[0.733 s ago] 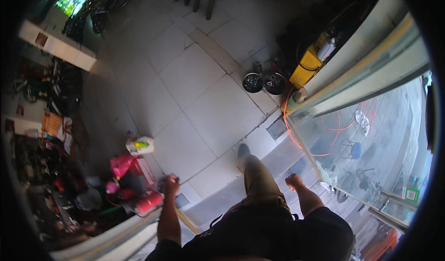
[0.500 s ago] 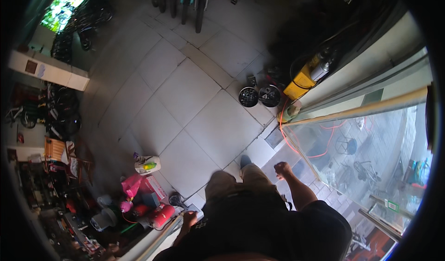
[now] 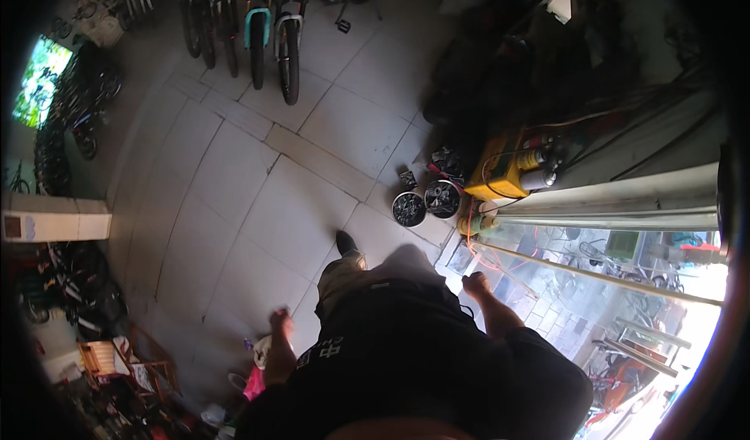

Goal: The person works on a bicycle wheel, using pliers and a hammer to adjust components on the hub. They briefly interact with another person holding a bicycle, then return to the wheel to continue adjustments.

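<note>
My right hand (image 3: 475, 285) hangs beside my right leg with its fingers curled into a loose fist, and nothing shows in it. The nearest things to it are the glass door and an orange hose (image 3: 469, 233) lying by the doorway. My left hand (image 3: 282, 323) swings out over the floor on the left, smeared by motion, so its fingers cannot be read. Just below it a whitish container (image 3: 262, 352) and a pink bag (image 3: 254, 383) are partly hidden by my forearm. One dark shoe (image 3: 346, 242) is stepping forward on the grey tiles.
Two round tubs of dark metal parts, a left tub (image 3: 408, 209) and a right tub (image 3: 443, 199), stand ahead right near a yellow box (image 3: 500, 166) and spray cans (image 3: 537, 178). Bicycles, one with a teal fork (image 3: 256, 30), line the far side. A glass door (image 3: 578, 268) is at right.
I have moved forward and the view has turned right. My left hand has swung forward and out. The bicycles show more fully, and the red cylinder at lower left is out of sight.
</note>
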`<act>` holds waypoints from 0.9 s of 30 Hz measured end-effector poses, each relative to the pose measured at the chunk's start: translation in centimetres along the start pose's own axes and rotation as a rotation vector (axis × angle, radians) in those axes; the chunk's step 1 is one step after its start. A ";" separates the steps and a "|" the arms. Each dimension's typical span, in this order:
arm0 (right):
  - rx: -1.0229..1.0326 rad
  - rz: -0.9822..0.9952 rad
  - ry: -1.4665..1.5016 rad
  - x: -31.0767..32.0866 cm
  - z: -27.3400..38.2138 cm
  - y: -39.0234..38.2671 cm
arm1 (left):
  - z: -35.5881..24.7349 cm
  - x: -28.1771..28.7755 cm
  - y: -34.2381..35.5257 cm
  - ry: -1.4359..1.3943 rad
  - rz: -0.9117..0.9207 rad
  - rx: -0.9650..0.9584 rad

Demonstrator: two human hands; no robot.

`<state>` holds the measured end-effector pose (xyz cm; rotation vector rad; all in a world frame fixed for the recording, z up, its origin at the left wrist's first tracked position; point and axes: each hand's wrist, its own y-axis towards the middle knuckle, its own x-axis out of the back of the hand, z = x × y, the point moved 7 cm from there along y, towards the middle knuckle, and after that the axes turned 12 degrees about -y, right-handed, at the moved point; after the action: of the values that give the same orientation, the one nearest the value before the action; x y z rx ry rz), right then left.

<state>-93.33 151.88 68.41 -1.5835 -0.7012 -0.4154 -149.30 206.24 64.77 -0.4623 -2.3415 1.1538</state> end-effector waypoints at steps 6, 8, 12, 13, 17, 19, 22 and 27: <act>0.120 0.167 0.127 7.4 12.5 -0.2 | -41.3 1.6 18.5 0.039 -0.302 -0.519; 0.266 0.126 -0.012 8.2 17.0 4.2 | -50.6 -1.0 20.3 0.143 -0.355 -0.834; 0.266 0.166 0.071 12.0 23.0 14.4 | -61.5 -13.9 19.9 1.151 -0.215 -1.156; 0.227 0.193 0.166 14.3 25.0 16.5 | -61.9 -15.3 20.4 1.147 -0.141 -1.038; 0.289 0.020 0.326 27.8 32.5 25.4 | -59.3 -19.8 20.5 1.313 0.166 -0.860; 0.319 -0.300 0.358 35.6 35.1 29.0 | -59.1 -21.3 21.0 1.305 0.303 -0.960; 0.392 -0.487 0.411 41.1 33.3 38.5 | -62.3 -27.2 22.2 0.896 0.297 -0.222; 0.058 -0.313 0.781 56.7 34.5 44.4 | -72.9 -37.2 25.8 0.901 0.302 -0.119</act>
<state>-26.69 195.86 65.83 -1.1162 -0.3383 -1.1544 -75.69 249.67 72.14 -1.1322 -1.5731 0.6904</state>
